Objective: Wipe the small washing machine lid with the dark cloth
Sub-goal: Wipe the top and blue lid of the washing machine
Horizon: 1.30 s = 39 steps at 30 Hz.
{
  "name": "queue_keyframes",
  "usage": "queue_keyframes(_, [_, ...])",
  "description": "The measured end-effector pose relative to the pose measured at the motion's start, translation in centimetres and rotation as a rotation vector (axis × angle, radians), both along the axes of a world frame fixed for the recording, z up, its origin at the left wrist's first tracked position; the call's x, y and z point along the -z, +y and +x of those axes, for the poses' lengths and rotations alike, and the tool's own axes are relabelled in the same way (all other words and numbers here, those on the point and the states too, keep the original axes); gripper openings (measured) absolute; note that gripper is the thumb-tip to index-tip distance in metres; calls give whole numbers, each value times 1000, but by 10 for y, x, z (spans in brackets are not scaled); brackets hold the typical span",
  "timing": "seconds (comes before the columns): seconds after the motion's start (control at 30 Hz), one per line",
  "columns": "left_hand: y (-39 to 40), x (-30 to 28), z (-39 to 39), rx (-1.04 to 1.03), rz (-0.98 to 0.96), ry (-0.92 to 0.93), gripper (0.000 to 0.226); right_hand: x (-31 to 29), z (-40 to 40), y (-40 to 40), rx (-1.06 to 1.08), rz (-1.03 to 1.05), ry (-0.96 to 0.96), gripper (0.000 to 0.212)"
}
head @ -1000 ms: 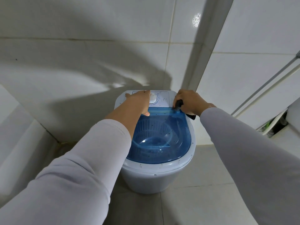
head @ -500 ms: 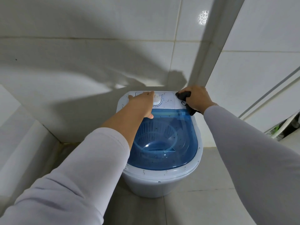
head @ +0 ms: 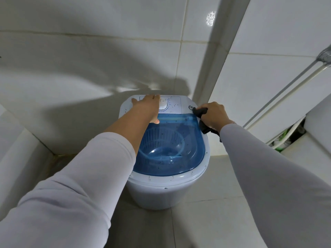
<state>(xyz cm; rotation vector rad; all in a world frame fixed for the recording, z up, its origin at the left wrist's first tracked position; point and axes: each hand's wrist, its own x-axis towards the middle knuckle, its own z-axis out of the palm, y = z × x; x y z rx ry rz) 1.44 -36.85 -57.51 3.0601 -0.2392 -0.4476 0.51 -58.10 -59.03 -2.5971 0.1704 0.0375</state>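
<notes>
A small white washing machine (head: 166, 190) stands on the floor in a tiled corner. Its see-through blue lid (head: 188, 158) is down and speckled with dark specks; a blue basket shows through it. My left hand (head: 146, 108) rests flat on the white control panel beside the round dial (head: 163, 105). My right hand (head: 214, 114) grips a dark cloth (head: 201, 111) and presses it on the machine's back right rim, at the lid's corner. Part of the cloth hangs under my wrist.
White tiled walls (head: 89, 59) close in behind and to the left of the machine. Pipes and a white hose (head: 286, 97) run along the right wall, beside a white appliance edge (head: 318, 126). Grey floor tiles (head: 206, 221) lie in front.
My right hand has slid the cloth from the lid's back edge out to the machine's back right corner. My left hand stays on the control panel.
</notes>
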Motion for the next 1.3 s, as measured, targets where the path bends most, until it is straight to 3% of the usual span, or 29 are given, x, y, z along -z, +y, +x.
queue_keyframes(0.33, [-5,4,-23,-8,6,-194,96,-11,-35,2,-22,-14,42,38])
queue_keyframes(0.5, [6,1,-39,-65,-68,-143,91,-11,-53,1,-23,-19,44,36])
queue_keyframes(0.83, [19,-2,-74,-64,-52,-7,104,-9,-82,1,-18,-42,50,27])
queue_keyframes(1.3, [12,10,-88,-75,-18,-68,100,-6,-126,2,29,18,67,22])
